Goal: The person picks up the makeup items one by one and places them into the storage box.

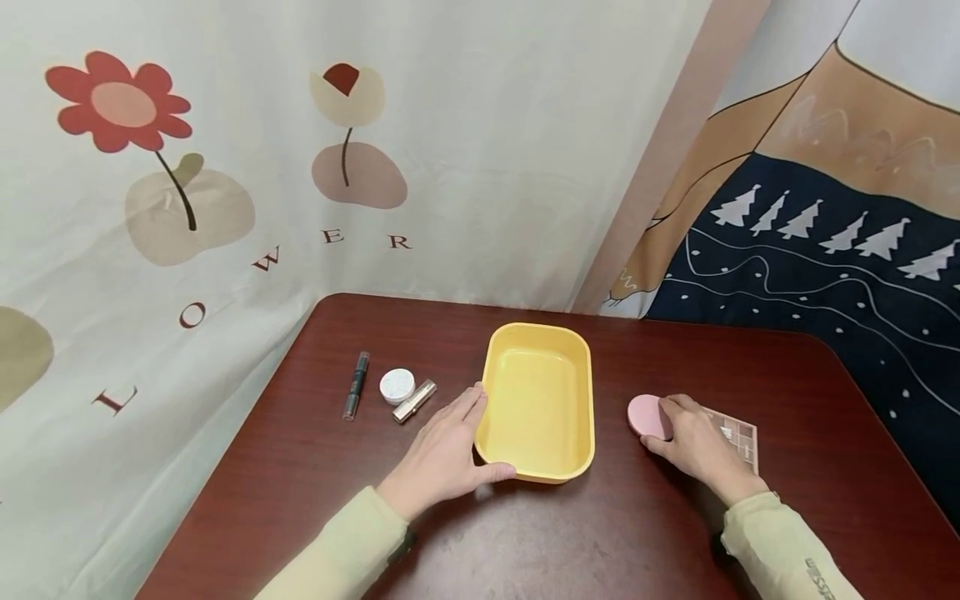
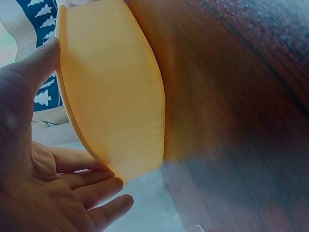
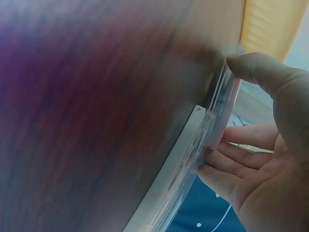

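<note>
Near the middle of the table stands a yellow tray [image 1: 534, 408], with nothing in it. My left hand [image 1: 446, 454] touches its near left corner, the thumb on the front rim and the fairly straight fingers along the left side. In the left wrist view, thumb and fingertips rest against the rim of the tray [image 2: 111, 92]. To the right, my right hand [image 1: 701, 446] pinches a round pink compact [image 1: 647, 415] between thumb and fingers. Beside the compact lies an eyeshadow palette [image 1: 744, 437], partly hidden beneath this hand; its pale edge [image 3: 166, 188] shows in the right wrist view.
Left of the tray lie a dark double-ended pen [image 1: 356, 386], a small white round jar [image 1: 397, 386] and a lipstick tube [image 1: 415, 402] close to the jar. Behind the brown table [image 1: 555, 542] hang a flower-printed curtain [image 1: 480, 167] and a dark tree-patterned cloth [image 1: 810, 267].
</note>
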A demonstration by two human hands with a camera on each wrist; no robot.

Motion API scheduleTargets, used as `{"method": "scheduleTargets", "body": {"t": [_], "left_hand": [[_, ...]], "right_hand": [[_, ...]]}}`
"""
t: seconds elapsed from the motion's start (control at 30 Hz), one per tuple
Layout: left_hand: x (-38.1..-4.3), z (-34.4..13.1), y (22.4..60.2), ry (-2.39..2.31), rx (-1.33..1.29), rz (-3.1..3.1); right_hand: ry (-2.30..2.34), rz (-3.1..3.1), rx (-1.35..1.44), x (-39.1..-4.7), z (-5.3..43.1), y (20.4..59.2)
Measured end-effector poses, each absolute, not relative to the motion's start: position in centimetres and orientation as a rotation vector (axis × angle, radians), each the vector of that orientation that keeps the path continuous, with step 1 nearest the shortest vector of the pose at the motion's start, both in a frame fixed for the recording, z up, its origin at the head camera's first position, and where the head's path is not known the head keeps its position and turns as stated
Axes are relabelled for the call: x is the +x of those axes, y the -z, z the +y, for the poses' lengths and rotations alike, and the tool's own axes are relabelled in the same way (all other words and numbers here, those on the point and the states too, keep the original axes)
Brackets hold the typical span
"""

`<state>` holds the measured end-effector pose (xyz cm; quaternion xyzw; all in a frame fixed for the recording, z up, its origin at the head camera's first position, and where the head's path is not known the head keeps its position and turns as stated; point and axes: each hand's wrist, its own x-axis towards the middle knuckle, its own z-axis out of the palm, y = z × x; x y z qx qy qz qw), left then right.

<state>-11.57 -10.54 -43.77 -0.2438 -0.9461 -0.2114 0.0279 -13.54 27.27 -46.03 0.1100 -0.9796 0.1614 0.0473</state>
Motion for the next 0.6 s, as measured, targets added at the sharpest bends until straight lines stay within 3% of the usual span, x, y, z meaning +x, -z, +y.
{"method": "scheduleTargets", "body": {"t": [0.6], "left_hand": [[-11.7, -10.6, 44.0, 0.642, -0.788, -2.893]], "right_hand": [[-0.588, -2.866, 0.385, -12.9, 25.9, 44.6]]}}
